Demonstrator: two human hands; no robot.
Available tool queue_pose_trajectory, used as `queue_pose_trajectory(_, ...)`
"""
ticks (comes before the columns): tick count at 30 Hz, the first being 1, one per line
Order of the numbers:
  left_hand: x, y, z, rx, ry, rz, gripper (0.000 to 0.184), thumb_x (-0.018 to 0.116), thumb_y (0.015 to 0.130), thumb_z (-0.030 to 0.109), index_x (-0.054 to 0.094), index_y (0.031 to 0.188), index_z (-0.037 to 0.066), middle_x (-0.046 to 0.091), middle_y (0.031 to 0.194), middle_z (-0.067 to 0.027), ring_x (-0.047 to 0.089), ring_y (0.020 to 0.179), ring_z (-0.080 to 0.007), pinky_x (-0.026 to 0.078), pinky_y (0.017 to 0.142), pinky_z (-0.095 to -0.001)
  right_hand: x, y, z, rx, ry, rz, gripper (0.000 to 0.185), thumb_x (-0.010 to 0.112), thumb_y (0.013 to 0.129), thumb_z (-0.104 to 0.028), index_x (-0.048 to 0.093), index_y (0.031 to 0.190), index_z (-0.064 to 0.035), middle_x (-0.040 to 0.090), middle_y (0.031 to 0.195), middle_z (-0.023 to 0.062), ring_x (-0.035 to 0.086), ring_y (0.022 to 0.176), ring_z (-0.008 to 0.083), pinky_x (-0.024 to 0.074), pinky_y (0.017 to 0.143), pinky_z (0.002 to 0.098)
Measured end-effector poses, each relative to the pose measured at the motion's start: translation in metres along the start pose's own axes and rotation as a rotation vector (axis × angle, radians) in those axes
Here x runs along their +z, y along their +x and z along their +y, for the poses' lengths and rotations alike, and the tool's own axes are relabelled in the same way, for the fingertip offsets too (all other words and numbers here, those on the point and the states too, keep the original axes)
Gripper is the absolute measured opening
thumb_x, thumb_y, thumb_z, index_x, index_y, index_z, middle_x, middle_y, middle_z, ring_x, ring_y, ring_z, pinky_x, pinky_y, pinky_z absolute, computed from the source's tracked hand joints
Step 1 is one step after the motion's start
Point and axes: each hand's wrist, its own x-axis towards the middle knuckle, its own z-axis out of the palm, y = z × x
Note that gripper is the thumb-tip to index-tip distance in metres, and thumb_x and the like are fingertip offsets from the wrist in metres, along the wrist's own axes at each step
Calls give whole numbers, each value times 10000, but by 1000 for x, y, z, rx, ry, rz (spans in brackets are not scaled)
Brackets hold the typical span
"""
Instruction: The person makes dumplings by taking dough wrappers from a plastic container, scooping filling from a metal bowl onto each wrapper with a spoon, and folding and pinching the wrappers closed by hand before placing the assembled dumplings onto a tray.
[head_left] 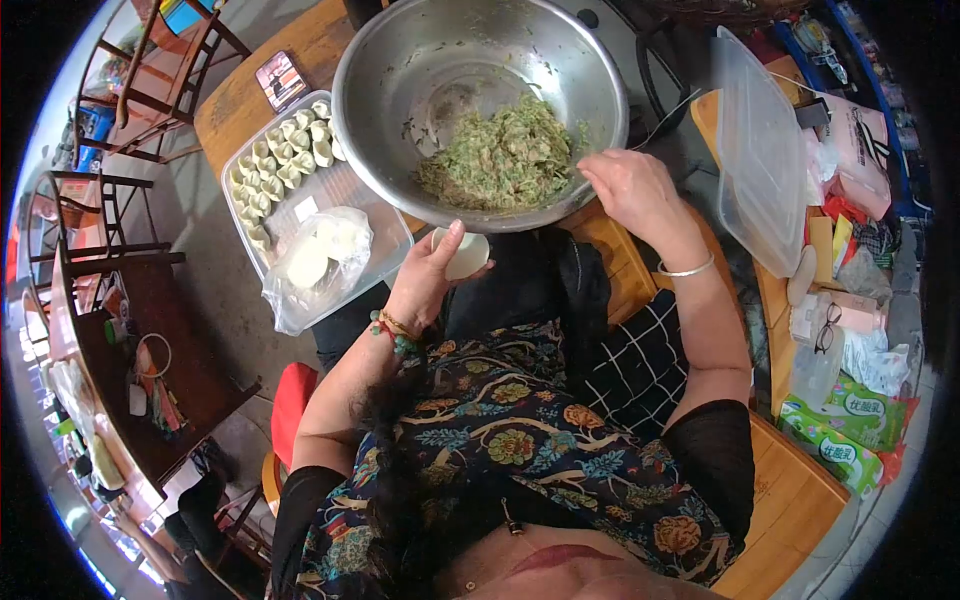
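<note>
My left hand [422, 278] holds a round, pale dumpling wrapper [467, 257] on its fingers, with the thumb along one edge, just below the bowl. At the right rim of a large steel bowl [390, 95], my right hand [636, 197] has its fingertips pinched together; whether anything is between them I cannot make out. Chopped green filling [510, 155] is heaped in the lower part of the bowl. To the left, a clear plastic tray [375, 250] carries rows of folded dumplings [268, 172]. An open plastic bag [345, 228] with more wrappers [307, 262] lies on that tray.
A phone [281, 80] lies on the wooden table [228, 112] behind the tray. At the right, a clear plastic lid [757, 150] leans among bags, glasses [828, 328] and green packages [835, 455]. Wooden chairs [130, 100] stand at the far left.
</note>
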Motion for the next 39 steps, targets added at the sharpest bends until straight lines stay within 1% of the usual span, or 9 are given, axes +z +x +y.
queue_pose_trajectory(4, 1, 1, -1, 6, -19, 21, 456, 540, 1006, 382, 492, 1237, -7, 603, 1157, -108, 635, 1046, -248, 569, 909, -443, 4, -4, 0, 5, 63, -24, 154, 593, 884, -140, 634, 779, -35, 640, 727, 185, 654, 722, 383, 522, 656, 483)
queue_pose_trajectory(6, 1, 1, -1, 4, -16, 26, 459, 538, 1006, 384, 489, 1239, -8, 605, 1156, -110, 637, 1042, -251, 569, 910, -440, 0, -5, 2, 32, 89, -157, 131, 637, 884, -134, 694, 891, -16, 682, 811, 187, 662, 754, 374, 525, 676, 450)
queue_pose_trajectory(9, 1, 2, 0, 5, 1, 25, 459, 537, 1007, 384, 490, 1234, -12, 610, 1149, -113, 641, 1032, -256, 569, 909, -437, -7, -2, -1, 26, 81, -239, 137, 636, 887, -138, 693, 895, -14, 672, 793, 195, 658, 750, 379, 519, 666, 447)
queue_pose_trajectory(12, 1, 2, -1, 13, -3, 27, 447, 535, 1009, 372, 493, 1228, -16, 613, 1147, -113, 644, 1025, -250, 571, 907, -436, -8, 2, 2, 30, 216, -169, 175, 596, 885, -147, 630, 777, -13, 634, 722, 218, 643, 721, 409, 512, 664, 494)
queue_pose_trajectory(28, -3, 5, -3, 36, 12, 9, 437, 531, 1013, 348, 503, 1231, -30, 604, 1181, -118, 621, 1077, -233, 562, 929, -439, -10, 6, 11, 20, 392, -261, 190, 613, 895, -188, 688, 877, -14, 660, 762, 196, 646, 723, 389, 510, 666, 435)
queue_pose_trajectory(31, -4, 6, -4, 45, 17, 14, 449, 529, 1014, 349, 495, 1243, -36, 601, 1188, -120, 619, 1085, -235, 564, 924, -438, -11, 9, 10, 78, 413, -353, 205, 616, 902, -192, 697, 917, -4, 675, 782, 185, 663, 722, 345, 512, 673, 398)
queue_pose_trajectory(33, -2, 6, -3, 55, 16, 14, 454, 528, 1014, 349, 491, 1250, -37, 599, 1192, -120, 620, 1086, -235, 566, 921, -438, -9, 11, 12, 112, 515, -424, 199, 630, 927, -154, 693, 969, 30, 711, 820, 156, 667, 705, 193, 510, 684, 317)
queue_pose_trajectory(37, -1, 6, -3, 56, -1, 18, 458, 535, 1011, 346, 487, 1265, -31, 597, 1200, -116, 617, 1091, -233, 569, 917, -436, -1, 10, 8, 198, 626, -424, 205, 622, 925, -187, 701, 959, -1, 688, 770, 122, 621, 692, 158, 494, 673, 337)
queue_pose_trajectory(39, 0, 3, -1, 58, -10, 17, 454, 540, 1009, 342, 488, 1267, -28, 600, 1202, -114, 616, 1095, -232, 569, 917, -432, 5, 8, 5, 214, 717, -388, 213, 604, 954, -185, 700, 980, 3, 670, 743, 36, 576, 683, 107, 481, 655, 315)
